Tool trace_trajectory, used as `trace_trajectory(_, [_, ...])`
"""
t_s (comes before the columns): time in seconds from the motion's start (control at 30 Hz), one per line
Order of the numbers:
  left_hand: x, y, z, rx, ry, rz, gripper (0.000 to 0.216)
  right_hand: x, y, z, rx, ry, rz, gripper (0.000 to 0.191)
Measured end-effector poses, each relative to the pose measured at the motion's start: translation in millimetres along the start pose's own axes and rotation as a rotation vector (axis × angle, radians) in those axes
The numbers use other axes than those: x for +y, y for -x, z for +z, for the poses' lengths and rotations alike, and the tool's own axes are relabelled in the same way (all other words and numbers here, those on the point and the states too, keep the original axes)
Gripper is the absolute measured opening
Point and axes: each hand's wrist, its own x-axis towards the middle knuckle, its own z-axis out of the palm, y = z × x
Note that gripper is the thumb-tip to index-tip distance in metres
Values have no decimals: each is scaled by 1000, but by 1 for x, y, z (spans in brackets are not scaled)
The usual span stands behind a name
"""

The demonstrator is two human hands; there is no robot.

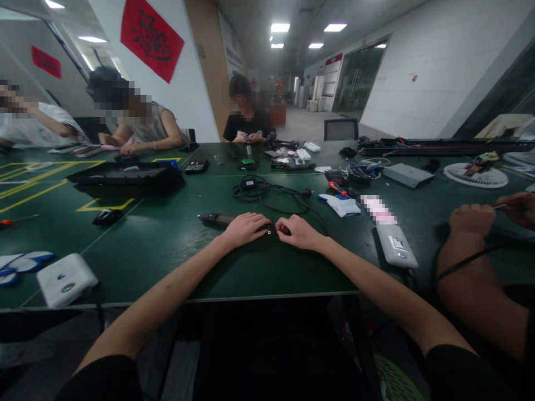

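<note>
My left hand point(247, 229) is wrapped over a dark cylindrical electric screwdriver point(216, 219) that lies across the table, its narrow tip sticking out to the left. By the left fingertips shows a small pale ring point(269, 232), perhaps part of the tool's rear end. A short gap away, my right hand point(300, 233) has its fingers curled and pressed together; what they hold, if anything, is hidden. A black cable point(273, 189) lies coiled just beyond both hands, and one stretch of it runs behind my right wrist.
To the left are a white box-shaped device point(67, 280), a black tray point(125, 177) and a small black part point(107, 217). On the right lie a white handheld device point(396, 245), a blue-white packet point(341, 205) and a red-handled tool point(336, 188). A co-worker's hands point(472, 220) work close by.
</note>
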Motion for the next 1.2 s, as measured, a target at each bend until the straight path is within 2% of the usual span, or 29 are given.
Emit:
trace_trajectory(0.13, [1,-1,-1,-13,-3,-8,32,-1,0,3,-14,-52,29,11])
trace_trajectory(0.37, [2,-3,-2,-15,-2,-7,32,1,-2,11,7,69,44,15])
trace_trajectory(0.57, [2,-2,1,-2,2,-17,33,8,-2,14,35,34,50,21])
trace_trajectory(0.9, [7,-7,5,-25,-46,-20,32,11,-2,15,71,50,56,5])
trace_trajectory(1.2, [16,-3,-3,23,-23,-19,30,10,-2,17,53,85,73,8])
